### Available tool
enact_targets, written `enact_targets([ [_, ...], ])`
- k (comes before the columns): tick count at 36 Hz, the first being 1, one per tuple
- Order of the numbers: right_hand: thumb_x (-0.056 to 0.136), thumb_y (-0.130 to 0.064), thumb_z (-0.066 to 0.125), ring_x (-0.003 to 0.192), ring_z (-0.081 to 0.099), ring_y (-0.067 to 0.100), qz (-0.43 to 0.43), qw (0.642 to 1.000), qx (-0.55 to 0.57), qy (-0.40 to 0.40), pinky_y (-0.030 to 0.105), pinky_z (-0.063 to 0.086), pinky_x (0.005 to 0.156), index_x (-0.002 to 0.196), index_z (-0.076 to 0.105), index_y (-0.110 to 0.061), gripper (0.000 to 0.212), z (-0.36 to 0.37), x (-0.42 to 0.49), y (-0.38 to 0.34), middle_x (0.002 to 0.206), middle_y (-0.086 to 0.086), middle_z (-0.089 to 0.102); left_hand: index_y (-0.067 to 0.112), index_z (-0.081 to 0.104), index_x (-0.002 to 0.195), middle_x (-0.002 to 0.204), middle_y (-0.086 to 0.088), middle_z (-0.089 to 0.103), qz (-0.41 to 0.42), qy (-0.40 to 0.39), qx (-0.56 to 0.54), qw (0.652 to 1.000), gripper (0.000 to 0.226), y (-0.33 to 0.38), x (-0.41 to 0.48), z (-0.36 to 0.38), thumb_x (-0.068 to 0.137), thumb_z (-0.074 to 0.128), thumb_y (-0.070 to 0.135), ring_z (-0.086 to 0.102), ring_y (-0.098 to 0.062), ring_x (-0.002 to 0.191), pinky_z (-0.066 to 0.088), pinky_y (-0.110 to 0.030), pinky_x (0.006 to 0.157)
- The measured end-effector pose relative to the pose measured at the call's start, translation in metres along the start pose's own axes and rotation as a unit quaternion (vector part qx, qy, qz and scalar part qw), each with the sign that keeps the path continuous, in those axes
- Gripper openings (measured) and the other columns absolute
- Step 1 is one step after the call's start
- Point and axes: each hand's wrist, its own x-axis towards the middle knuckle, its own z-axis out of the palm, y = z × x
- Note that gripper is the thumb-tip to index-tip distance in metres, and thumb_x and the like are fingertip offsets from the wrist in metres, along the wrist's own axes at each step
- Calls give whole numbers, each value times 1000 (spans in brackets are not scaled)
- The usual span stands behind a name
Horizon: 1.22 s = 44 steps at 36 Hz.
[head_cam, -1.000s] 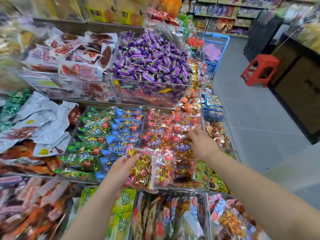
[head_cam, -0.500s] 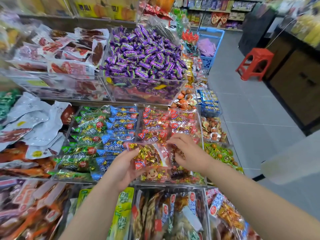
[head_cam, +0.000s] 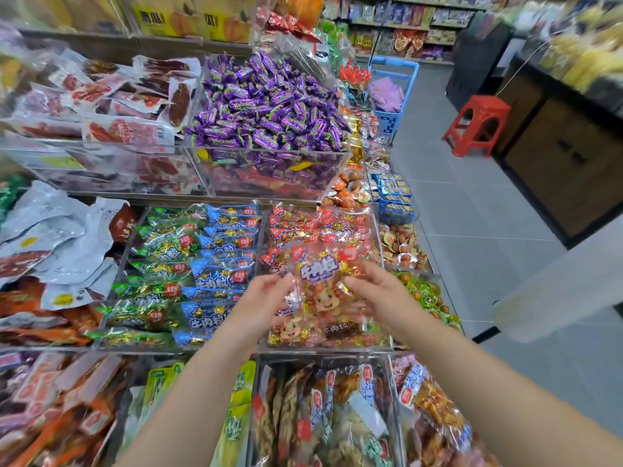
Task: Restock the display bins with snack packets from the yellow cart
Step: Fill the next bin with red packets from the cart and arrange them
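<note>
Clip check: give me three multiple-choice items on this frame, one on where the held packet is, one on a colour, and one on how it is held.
1. The clear snack packet is over which bin?
A) the purple sweets
B) the bin of red packets
C) the green and blue packets

2. The plastic stool on the aisle floor is:
A) red
B) blue
C) yellow

3. The packet is:
A) lying loose in a bin
B) held by one hand only
C) held by both hands

Answers:
1 B, since it hangs above the red packets in the middle tier.
2 A, since the seat and legs are red.
3 C, since the left hand and the right hand each grip a side.
</note>
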Motion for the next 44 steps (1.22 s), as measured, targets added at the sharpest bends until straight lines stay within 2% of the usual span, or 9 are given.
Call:
enact_targets([
  [5,82,-14,65,90,58,6,91,977,192,-1,26,55,51,146,27,-16,74,-5,-6,-6,117,-12,52,17,63,107,106,-4,69,29,-75,-65,995,35,-2,-4,0,78,72,35,66,-21,99,53,-40,88],
  [7,84,-17,66,86,63,8,77,991,109,-6,28,56,65,141,36,-17,64,-6,-8,-5,112,-7,61,16,66,88,80,0,68,51,-38,-88,994,4,-2,-4,3,86,69,17,60,-19,79,50,-32,70],
  [13,70,-39,80,123,38,-5,-152,944,-291,27,26,35,104,140,28,-44,87,-15,-16,-7,137,-20,37,18,65,73,64,10,69,140,-7,48,989,16,-1,-7,9,86,68,8,60,1,57,47,-14,58],
  [20,70,-53,74,121,32,-6,-47,877,-458,-139,15,27,97,145,18,-45,94,-22,-5,-12,134,-26,34,21,66,76,65,13,68,153,-91,127,976,16,0,-6,20,87,68,10,61,3,60,45,-10,60],
  [24,76,-44,73,102,53,9,-41,861,-500,-85,22,45,86,141,35,-35,76,-37,7,-21,120,-14,56,34,63,84,81,22,65,186,-43,261,946,8,-10,3,21,87,68,29,59,6,77,43,-15,68],
  [29,83,-34,65,107,56,24,-93,790,-605,35,33,46,78,130,47,-19,53,-53,33,-40,120,2,60,22,35,145,149,-2,37,191,16,519,833,74,-23,32,17,83,68,45,27,-23,140,27,-37,113],
  [35,87,-24,56,95,57,26,-70,691,-719,-24,34,45,65,108,48,-14,25,-33,56,-33,103,6,59,18,-5,152,158,-10,4,120,12,714,690,124,-25,64,21,67,72,66,1,-34,146,-3,-53,116],
  [39,86,-17,52,104,58,27,-34,680,-729,-68,39,53,80,129,47,-13,43,-22,68,-23,116,8,60,15,-4,151,152,-12,11,114,20,723,681,132,-22,72,24,59,72,72,11,-33,142,9,-52,116],
  [44,84,-13,52,94,59,25,-43,688,-723,-53,32,50,63,124,49,-16,40,-18,76,-26,108,5,62,17,26,141,136,-6,38,128,-3,706,696,108,-15,76,20,60,71,72,35,-27,126,27,-47,107],
])
